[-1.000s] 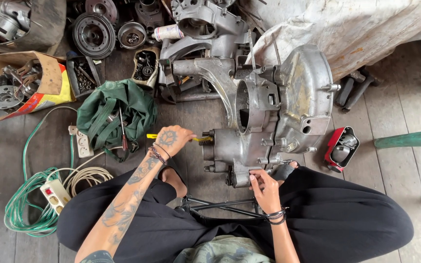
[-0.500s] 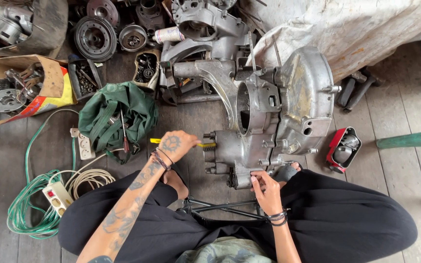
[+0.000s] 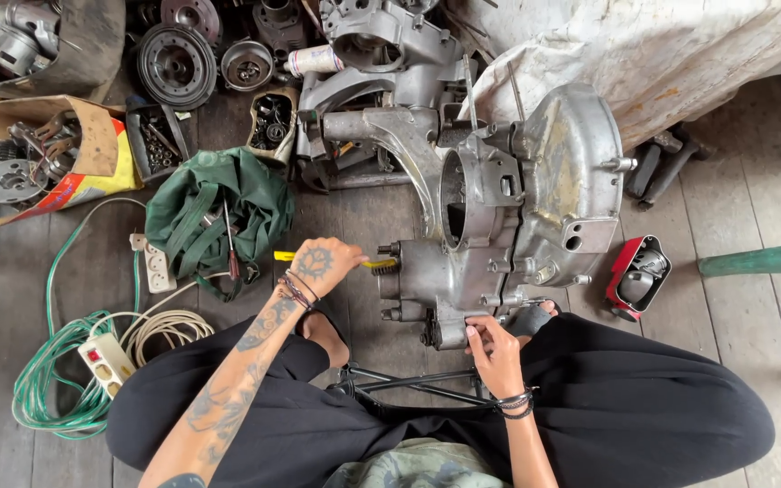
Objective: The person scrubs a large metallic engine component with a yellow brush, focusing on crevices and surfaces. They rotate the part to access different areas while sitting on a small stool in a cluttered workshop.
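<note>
Yellow brush (image 3: pixel 336 259) barely shifts from a second ago: left hand (image 3: pixel 323 265) stays clamped on it, bristles scrubbing the engine casing (image 3: pixel 499 226) on the wooden floor (image 3: pixel 734 298); right hand (image 3: pixel 494 354) grips the casing's bottom edge.

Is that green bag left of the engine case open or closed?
Open. The green bag lies slumped on the floor with its mouth spread, and a red-handled screwdriver sticks out of it.

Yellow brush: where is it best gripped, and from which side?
Grip the brush by its yellow handle, likely from above, as the left hand does. The handle lies roughly level and sticks out behind the hand, bristles meeting the engine case, so that end must stay free. The right hand holds the case's lower edge.
</note>
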